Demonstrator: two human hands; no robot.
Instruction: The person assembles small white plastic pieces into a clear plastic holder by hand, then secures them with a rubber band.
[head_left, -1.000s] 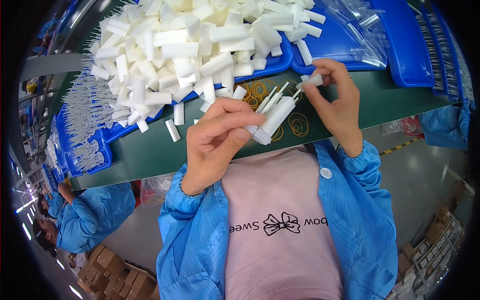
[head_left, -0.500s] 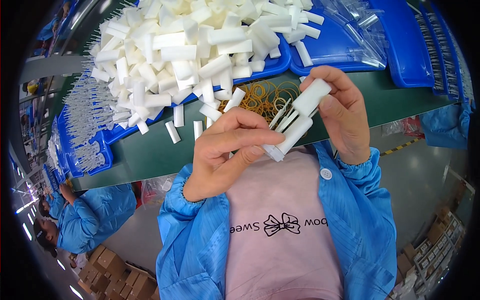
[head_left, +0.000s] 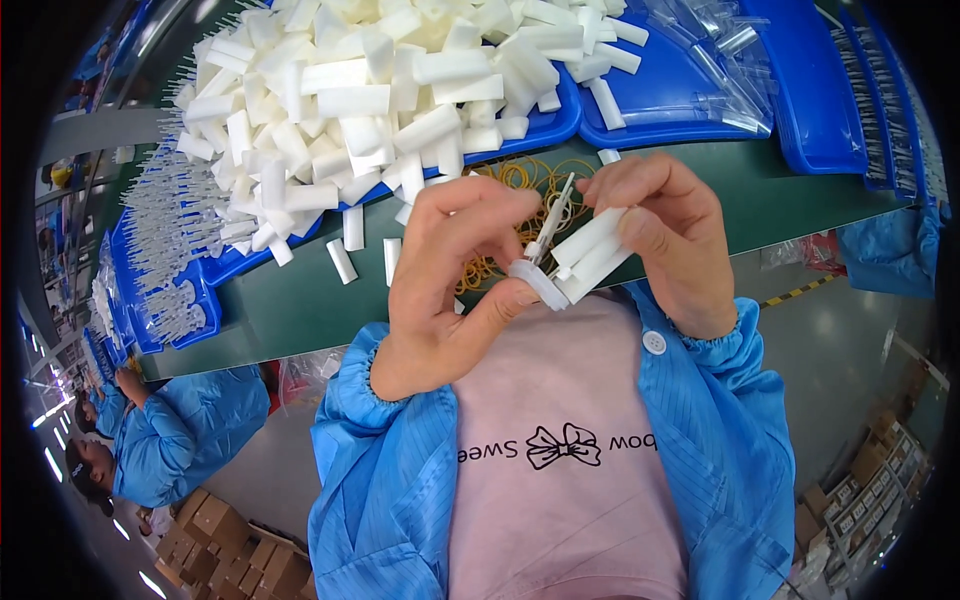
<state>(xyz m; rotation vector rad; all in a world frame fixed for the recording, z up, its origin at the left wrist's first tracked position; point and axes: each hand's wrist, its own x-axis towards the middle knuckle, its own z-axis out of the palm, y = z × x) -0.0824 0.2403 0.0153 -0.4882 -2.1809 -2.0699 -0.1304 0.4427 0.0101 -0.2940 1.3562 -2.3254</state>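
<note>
In front of my chest I hold a small translucent plastic part with a round base [head_left: 540, 286] and thin white prongs [head_left: 551, 218]. My left hand [head_left: 440, 290] has its thumb against that base, its index finger arched above. White foam pieces [head_left: 596, 257] lie side by side along the prongs, their lower ends at the base. Bent around the upper end of the foam are the fingers and thumb of my right hand [head_left: 670, 235]. Just behind my hands, yellow-brown rubber bands [head_left: 520, 178] lie in a tangle on the green table [head_left: 290, 315].
A big heap of white foam pieces [head_left: 350, 110] fills blue trays at the back. Clear plastic tubes [head_left: 715, 70] lie in a blue tray [head_left: 650, 115] to the right. Many pronged translucent parts [head_left: 175, 220] stand at the left. A co-worker in blue [head_left: 195, 420] sits at far left.
My right hand has brought its foam piece down beside the other one, against the part. My left index finger has risen off the foam, and the plastic base has tilted.
</note>
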